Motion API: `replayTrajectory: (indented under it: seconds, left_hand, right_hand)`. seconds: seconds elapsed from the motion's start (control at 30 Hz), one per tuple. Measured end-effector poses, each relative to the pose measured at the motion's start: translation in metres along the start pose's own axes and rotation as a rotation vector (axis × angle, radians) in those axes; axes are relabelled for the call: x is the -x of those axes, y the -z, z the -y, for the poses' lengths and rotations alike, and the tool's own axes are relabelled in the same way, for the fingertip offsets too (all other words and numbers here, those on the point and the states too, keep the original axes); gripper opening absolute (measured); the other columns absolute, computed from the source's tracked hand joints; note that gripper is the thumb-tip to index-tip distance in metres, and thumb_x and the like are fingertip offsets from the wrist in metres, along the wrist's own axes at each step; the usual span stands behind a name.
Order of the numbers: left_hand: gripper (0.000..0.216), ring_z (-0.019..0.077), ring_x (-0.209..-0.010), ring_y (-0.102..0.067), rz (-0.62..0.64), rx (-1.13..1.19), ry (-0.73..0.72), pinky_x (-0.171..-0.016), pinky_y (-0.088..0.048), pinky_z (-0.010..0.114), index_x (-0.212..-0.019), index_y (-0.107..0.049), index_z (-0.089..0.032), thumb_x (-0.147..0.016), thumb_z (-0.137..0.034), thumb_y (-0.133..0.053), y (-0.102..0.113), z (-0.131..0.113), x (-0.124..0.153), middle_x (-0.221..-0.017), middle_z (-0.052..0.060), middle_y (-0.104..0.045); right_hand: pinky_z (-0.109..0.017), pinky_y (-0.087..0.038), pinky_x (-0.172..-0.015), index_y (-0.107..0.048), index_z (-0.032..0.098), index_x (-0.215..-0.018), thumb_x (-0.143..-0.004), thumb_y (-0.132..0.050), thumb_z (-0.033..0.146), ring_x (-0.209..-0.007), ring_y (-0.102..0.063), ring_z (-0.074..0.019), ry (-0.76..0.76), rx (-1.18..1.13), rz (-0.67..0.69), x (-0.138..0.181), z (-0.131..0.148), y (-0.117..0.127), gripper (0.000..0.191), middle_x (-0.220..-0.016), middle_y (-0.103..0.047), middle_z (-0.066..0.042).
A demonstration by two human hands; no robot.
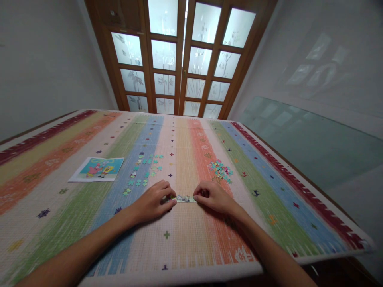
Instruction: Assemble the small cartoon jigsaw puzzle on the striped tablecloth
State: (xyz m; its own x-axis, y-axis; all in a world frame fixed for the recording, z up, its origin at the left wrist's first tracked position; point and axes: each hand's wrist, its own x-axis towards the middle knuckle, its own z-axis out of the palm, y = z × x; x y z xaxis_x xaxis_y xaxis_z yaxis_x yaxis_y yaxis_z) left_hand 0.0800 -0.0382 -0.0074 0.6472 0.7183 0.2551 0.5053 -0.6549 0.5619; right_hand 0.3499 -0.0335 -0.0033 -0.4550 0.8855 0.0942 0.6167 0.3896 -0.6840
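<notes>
head view: a narrow puzzle strip (pixel 186 199) is held crosswise, close to the near edge of the table, between two bare hands. its left end is pinched between the thumb and forefinger of the left hand (pixel 158 200), and its right end is pinched by the fingertips of the right hand (pixel 214 195), whose fingers are curled. the middle of the strip is left uncovered between the hands, and pale and greyish printing can be seen on it; whether it is pressed flat or slightly raised cannot be told.

beyond the left hand, loose puzzle pieces (pixel 145 161), mostly turquoise, are spread out in a scattered group, some just beside one another and others apart. beyond the right hand, more pieces are gathered in a dense, mixed-coloured heap (pixel 220 170). farther to the left, a picture sheet (pixel 98 169) is laid flat, on which two cartoon figures are shown, one pink and one yellow, against blue.

everything is set on a striped tablecloth (pixel 188 231), by which the table is covered. at the far end, wooden doors (pixel 181 75) are fitted with frosted panes, and a pale glass panel (pixel 314 139) is seen along the right wall (pixel 344 52).
</notes>
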Motion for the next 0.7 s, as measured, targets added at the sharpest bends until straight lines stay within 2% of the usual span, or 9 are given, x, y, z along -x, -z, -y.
replayTrajectory:
  seconds: [0.47,0.57,0.7]
  left_hand:
    - [0.017,0.0215,-0.086,-0.056,-0.005,-0.029,-0.008,-0.078,-0.046,0.035,-0.093,-0.068,-0.020,-0.097,-0.033,-0.057,0.001,0.001,0.001,-0.089,0.006,-0.062]
    - [0.019,0.0224,-0.089,-0.057,-0.050,-0.047,-0.001,-0.081,-0.047,0.037,-0.095,-0.069,-0.020,-0.097,-0.035,-0.057,0.009,0.008,-0.001,-0.091,0.007,-0.063]
    - [0.022,0.0236,-0.090,-0.058,-0.181,-0.149,0.045,-0.087,-0.047,0.040,-0.099,-0.069,-0.018,-0.095,-0.036,-0.057,0.034,0.029,-0.002,-0.092,0.007,-0.063]
  right_hand:
    - [-0.026,-0.041,-0.063,-0.074,0.018,-0.081,-0.083,-0.070,0.016,-0.066,-0.055,-0.0133,0.046,0.001,0.005,0.002,0.002,0.000,0.005,-0.075,-0.065,-0.002]
    - [-0.027,-0.042,-0.063,-0.074,0.018,-0.081,-0.085,-0.069,0.019,-0.066,-0.056,-0.0138,0.026,-0.018,-0.002,0.002,0.002,0.000,0.007,-0.075,-0.067,-0.002]
    - [-0.028,-0.043,-0.065,-0.073,0.018,-0.081,-0.086,-0.066,0.019,-0.068,-0.058,-0.0148,0.002,-0.037,-0.018,0.002,0.002,0.001,0.008,-0.078,-0.069,-0.004]
